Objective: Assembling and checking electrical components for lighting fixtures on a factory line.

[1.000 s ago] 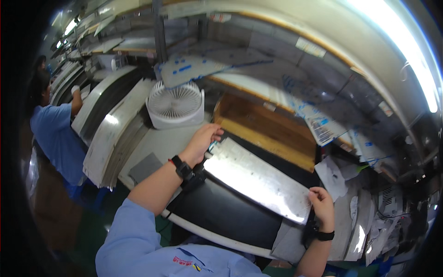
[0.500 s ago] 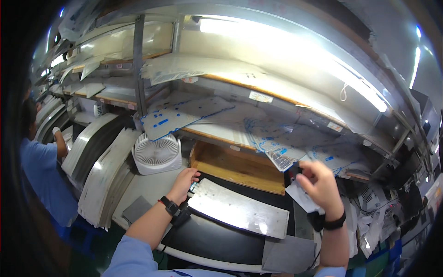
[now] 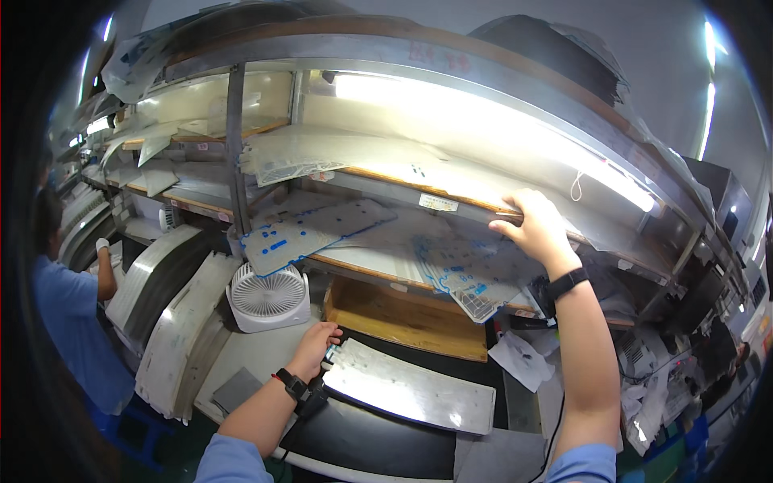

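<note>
A long, slightly curved pale metal panel (image 3: 411, 386) lies on the dark work surface in front of me. My left hand (image 3: 316, 348) is at the panel's left end, with its fingers curled together. Something small and teal shows by those fingertips, too little to name. Raised high, my right hand (image 3: 538, 229) is at the wooden front edge of the upper shelf (image 3: 467, 197). Its thumb and fingers are apart, and the shelf edge shows between them. Whether they touch it I cannot tell. Dark bands circle both wrists.
A wooden tray (image 3: 403, 318) and a white fan (image 3: 270, 298) stand behind the panel. Clear sheets with blue marks (image 3: 294, 241) overhang the lower shelf. Curved panels (image 3: 181, 338) are stacked at left, near a co-worker in blue (image 3: 76, 314). White paper (image 3: 522, 358) lies at right.
My right hand has risen from beside the lower shelf to the upper shelf's edge, its fingers now extended. My left hand stays by the panel's end. The view has tilted upward.
</note>
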